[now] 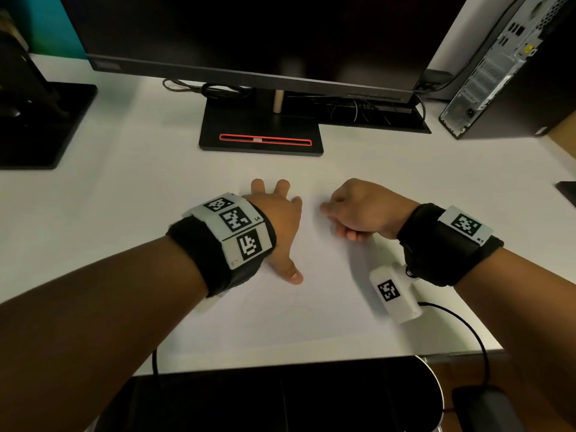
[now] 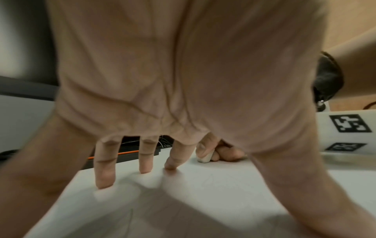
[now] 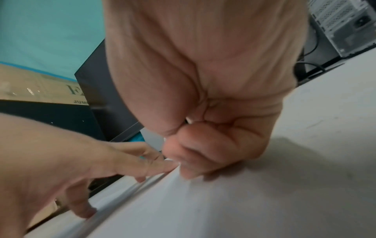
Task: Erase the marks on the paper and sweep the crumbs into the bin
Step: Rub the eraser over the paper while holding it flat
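Bin (image 1: 430, 397), dark and round, sits below the bench's (image 1: 124, 194) front edge, nearest the camera. On the bench lies white paper (image 1: 311, 313) with faint pencil marks (image 1: 274, 299). Left hand (image 1: 280, 226) presses flat on it, fingers (image 2: 104, 169) spread and straight. Just beside, right hand (image 1: 358, 213) is clenched around what looks like a small white eraser (image 2: 205, 158), touching the paper. Beyond stand a monitor (image 1: 249, 35) and computer tower (image 1: 511, 67).

The head view looks forward and down from above the desk (image 1: 124, 188). Each wrist view sits very close under its own palm, low over the paper (image 2: 183, 201), facing the fingertips. All three share the paper between the hands
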A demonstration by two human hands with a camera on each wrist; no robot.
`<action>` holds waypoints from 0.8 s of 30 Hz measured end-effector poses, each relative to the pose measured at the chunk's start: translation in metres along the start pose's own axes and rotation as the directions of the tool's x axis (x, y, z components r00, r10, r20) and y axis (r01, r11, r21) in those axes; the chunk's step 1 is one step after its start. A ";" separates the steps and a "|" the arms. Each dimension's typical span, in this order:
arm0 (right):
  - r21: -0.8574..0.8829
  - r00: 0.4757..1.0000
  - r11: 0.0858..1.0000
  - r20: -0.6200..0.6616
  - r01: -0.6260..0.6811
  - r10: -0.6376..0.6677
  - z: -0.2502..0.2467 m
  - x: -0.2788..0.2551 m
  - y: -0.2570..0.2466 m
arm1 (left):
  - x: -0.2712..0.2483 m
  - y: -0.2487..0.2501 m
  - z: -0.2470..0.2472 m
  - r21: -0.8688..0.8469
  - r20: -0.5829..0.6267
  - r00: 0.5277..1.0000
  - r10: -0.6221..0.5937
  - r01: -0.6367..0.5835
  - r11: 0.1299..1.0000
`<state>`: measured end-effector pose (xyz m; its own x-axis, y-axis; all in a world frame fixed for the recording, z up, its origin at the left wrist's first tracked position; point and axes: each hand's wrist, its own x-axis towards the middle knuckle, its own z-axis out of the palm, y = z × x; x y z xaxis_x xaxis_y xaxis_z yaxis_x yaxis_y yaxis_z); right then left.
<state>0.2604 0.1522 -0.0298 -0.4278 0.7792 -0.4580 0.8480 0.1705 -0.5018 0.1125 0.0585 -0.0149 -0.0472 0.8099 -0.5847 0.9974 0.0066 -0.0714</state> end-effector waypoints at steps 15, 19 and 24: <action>-0.089 0.999 0.995 -0.013 0.038 -0.040 -0.003 0.007 -0.005 | 0.000 -0.002 0.000 0.003 -0.002 1.000 0.002 -0.002 1.000; -0.074 0.998 0.997 -0.065 0.018 -0.023 -0.006 0.008 -0.005 | 0.000 -0.001 0.001 0.005 -0.009 1.000 0.004 -0.004 1.000; -0.115 0.998 0.992 0.013 0.058 -0.057 0.000 0.005 -0.013 | 0.000 -0.001 0.002 0.014 -0.032 0.999 0.002 -0.002 1.000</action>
<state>0.2470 0.1534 -0.0252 -0.4793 0.7604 -0.4381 0.8522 0.2840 -0.4395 0.1111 0.0570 -0.0162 -0.0431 0.8282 -0.5587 0.9967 -0.0031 -0.0814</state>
